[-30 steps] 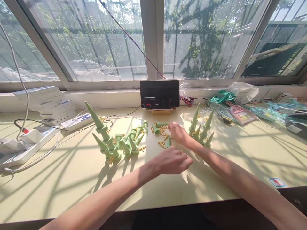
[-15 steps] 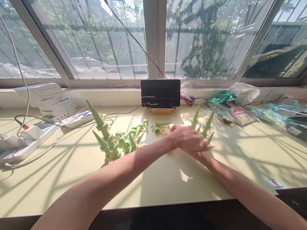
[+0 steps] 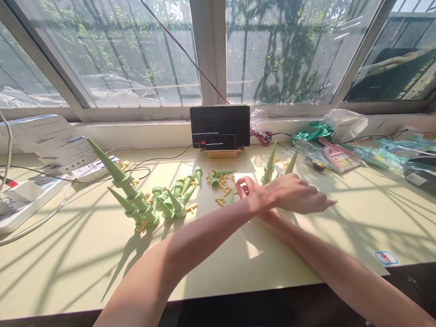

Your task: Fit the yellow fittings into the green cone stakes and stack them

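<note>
Left hand [image 3: 299, 194] near green spikes [image 3: 270, 164], right hand [image 3: 247, 185] beside yellow pieces [image 3: 224, 184], both loosely curled, any grip unclear.

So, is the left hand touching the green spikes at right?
Cannot tell: in the head view, the left hand hides the lower part of the green spikes.

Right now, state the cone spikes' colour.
The cone spikes are light green, shown in the head view.

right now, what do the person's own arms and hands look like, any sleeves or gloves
The slender, bare left arm and slender, bare right arm show no sleeves. The left hand and the partly hidden right hand are ungloved, with no watch or bracelet in sight.
</note>
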Demonstrator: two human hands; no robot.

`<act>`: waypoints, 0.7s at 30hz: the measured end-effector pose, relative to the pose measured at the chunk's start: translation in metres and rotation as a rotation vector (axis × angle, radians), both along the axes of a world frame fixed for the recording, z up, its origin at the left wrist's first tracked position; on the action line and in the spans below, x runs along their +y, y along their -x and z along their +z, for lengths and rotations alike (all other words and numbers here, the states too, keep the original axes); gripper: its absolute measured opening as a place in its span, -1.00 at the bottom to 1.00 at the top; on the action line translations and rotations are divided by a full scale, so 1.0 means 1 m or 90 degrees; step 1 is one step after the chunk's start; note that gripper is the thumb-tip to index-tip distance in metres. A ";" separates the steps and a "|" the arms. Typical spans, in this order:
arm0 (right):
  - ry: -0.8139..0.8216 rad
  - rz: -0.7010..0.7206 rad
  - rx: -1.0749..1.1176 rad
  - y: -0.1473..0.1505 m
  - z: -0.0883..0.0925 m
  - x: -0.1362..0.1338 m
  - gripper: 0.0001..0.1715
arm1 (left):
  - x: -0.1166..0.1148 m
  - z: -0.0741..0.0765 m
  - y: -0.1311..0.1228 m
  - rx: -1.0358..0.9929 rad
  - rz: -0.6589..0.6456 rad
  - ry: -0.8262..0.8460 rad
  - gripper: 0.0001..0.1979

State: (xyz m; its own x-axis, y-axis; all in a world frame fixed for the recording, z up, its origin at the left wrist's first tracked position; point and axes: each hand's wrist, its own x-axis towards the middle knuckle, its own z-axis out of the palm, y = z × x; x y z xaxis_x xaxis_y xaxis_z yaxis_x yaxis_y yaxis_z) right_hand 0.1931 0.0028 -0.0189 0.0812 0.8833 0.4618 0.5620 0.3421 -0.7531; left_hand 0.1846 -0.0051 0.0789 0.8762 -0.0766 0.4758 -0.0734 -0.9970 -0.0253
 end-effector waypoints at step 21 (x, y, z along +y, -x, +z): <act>-0.095 0.080 0.120 0.013 0.017 -0.016 -0.85 | -0.015 -0.018 -0.024 -0.043 -0.127 0.078 -0.52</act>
State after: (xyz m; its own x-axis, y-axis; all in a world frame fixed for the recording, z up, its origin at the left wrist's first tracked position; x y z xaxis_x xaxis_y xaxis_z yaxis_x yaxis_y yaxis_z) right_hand 0.1799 -0.0133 -0.0016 0.0720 0.8153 0.5745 0.3629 0.5151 -0.7765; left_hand 0.2082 -0.0201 0.0614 0.8154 -0.1832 0.5492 -0.2713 -0.9589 0.0829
